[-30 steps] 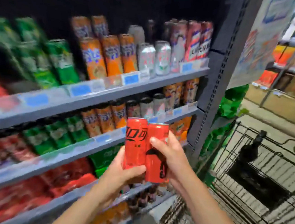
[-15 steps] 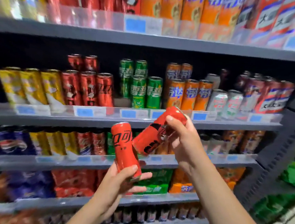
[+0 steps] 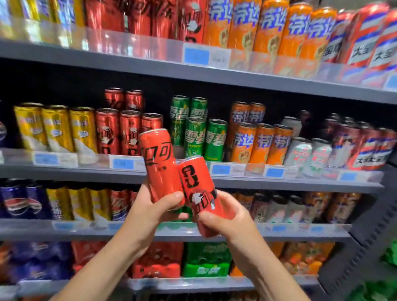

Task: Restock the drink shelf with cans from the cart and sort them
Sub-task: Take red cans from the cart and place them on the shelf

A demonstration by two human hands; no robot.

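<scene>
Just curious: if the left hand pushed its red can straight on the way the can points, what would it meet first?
Probably the row of red cans on the grey metal shelf; the left hand tilts its slim red can toward them, though depth is unclear.

Bright, even store light falls from above. The backs of the shelves (image 3: pixel 199 73) sit in deep shadow. Motion blur smears the cans at far left and along the bottom; the centre is sharper. Wide-angle distortion bends the shelf edges at right.
</scene>
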